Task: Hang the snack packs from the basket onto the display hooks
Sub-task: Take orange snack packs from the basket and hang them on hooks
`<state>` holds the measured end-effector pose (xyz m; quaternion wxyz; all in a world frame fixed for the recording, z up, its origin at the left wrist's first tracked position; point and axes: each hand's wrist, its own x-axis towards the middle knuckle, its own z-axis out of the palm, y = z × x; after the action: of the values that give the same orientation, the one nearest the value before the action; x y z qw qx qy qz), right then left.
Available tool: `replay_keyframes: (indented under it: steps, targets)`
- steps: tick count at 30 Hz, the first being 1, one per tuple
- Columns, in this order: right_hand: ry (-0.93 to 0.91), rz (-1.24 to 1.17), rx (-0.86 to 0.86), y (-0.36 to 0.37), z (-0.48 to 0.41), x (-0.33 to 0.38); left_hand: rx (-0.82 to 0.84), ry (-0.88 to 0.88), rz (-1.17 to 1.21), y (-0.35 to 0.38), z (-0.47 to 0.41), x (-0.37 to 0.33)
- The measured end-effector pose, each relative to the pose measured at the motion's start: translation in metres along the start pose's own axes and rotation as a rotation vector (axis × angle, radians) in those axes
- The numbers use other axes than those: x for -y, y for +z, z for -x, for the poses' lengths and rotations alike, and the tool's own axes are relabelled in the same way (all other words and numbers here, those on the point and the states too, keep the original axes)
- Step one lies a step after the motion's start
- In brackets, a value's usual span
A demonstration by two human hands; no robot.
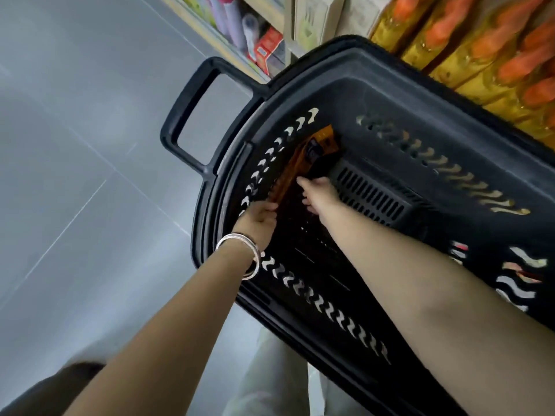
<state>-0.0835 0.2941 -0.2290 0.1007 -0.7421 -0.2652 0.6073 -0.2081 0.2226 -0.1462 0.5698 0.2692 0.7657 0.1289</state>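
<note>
Forearms (168, 310) enter basket (375, 61); left grip (258, 220) clasps snack packs (303, 157) stretching ahead, right grip (319, 195) unclear

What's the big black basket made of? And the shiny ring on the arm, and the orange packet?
The basket looks like hard plastic, dull black, with moulded slots and handle. The bangle is probably metal: silvery, gleaming. The snack pack seems thin glossy film, orange, though blurred.

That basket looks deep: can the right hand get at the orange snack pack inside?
Likely yes: the right hand is down inside the basket, right beside the orange snack pack, nothing between them.
</note>
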Motion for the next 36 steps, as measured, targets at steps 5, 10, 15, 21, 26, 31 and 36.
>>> replay_keyframes:
  steps: [5,10,15,21,26,31,36]
  targets:
    - [0.013,0.100,-0.031,0.021,-0.025,0.003,0.075,-0.086,0.105,0.000,0.005,-0.016]
    - [-0.023,0.207,-0.088,0.012,-0.025,-0.017,0.066,-0.105,0.092,0.000,0.012,-0.013]
    - [0.114,-0.088,-0.156,-0.034,-0.002,-0.064,0.103,-0.121,0.108,-0.001,0.010,-0.014]
    - [0.177,-0.446,-0.160,-0.100,0.048,-0.083,0.117,-0.114,0.071,-0.001,0.006,-0.009]
    - [0.204,-0.574,0.026,-0.125,0.085,-0.070,0.193,-0.103,-0.098,0.012,0.016,-0.014]
    - [0.149,-0.269,-0.087,-0.114,0.089,-0.066,0.305,-0.135,-0.172,0.042,0.021,-0.013]
    - [-0.215,0.007,-0.365,-0.105,0.074,-0.053,0.307,-0.159,-0.407,0.046,0.009,0.000]
